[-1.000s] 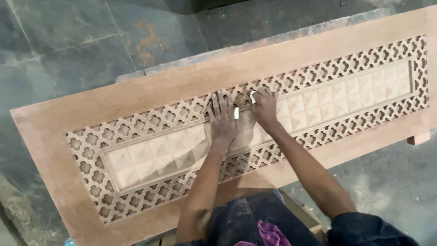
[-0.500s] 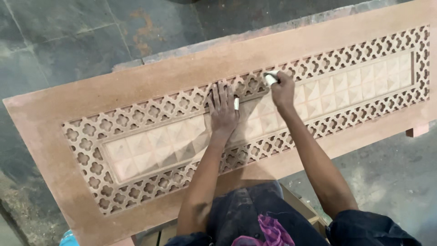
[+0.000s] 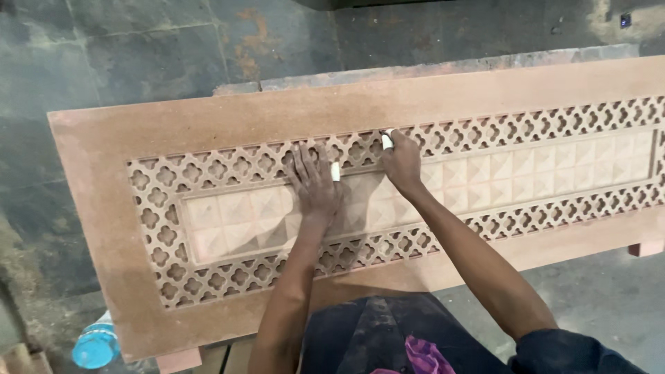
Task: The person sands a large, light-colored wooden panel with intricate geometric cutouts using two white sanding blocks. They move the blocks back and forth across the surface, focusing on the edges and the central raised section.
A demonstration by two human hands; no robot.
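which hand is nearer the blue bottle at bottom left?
Left. The left hand lies flat on the carved panel, up and right of the bottle; the right hand is farther right.

Carved wooden panel (image 3: 208, 131) lying flat
Reddish-brown, long; lattice border around a centre strip of small raised pyramid squares.

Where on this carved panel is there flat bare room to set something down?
The plain border of the wooden panel above the lattice band is free, and so is the wide left margin. The middle is crowded: the left hand lies flat there and the right hand holds a small white piece.
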